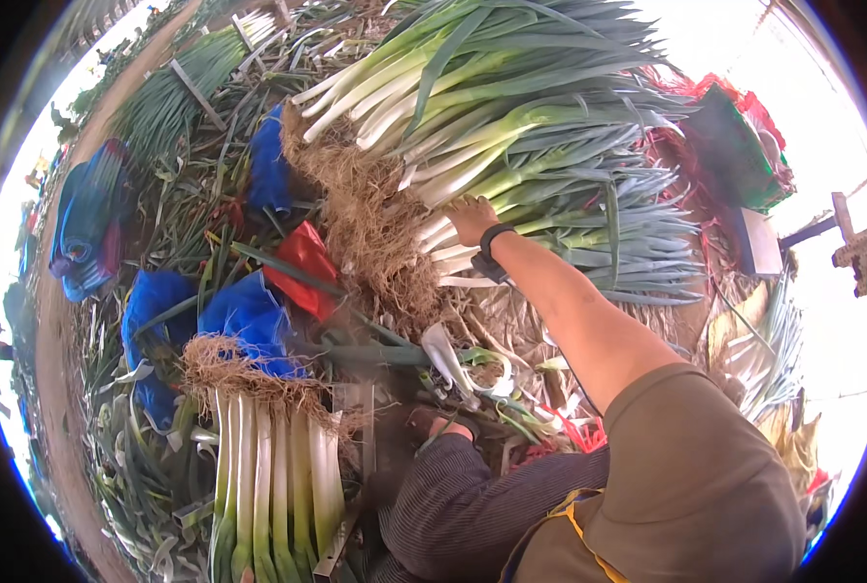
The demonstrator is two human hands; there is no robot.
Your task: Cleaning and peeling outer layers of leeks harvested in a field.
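Note:
My right hand (470,220), with a dark band (492,243) on its wrist, reaches into a big pile of large green onions (540,126). Its fingers are bent round a white stalk near the root end; their tips are partly hidden. The pile lies with its tangled brown roots (375,223) to the left and its leaves to the right. At the lower left is a row of thick green onions (276,476), side by side, roots toward the far side, next to a metal bar (341,539). My left hand does not show.
Blue plastic sheets (249,316) and a red plastic piece (304,267) lie among loose leaves left of the pile. More green onions (181,102) lie at the far left. A green-and-red sack (735,151) stands at the far right. Red strings (574,428) lie beside my leg (492,496).

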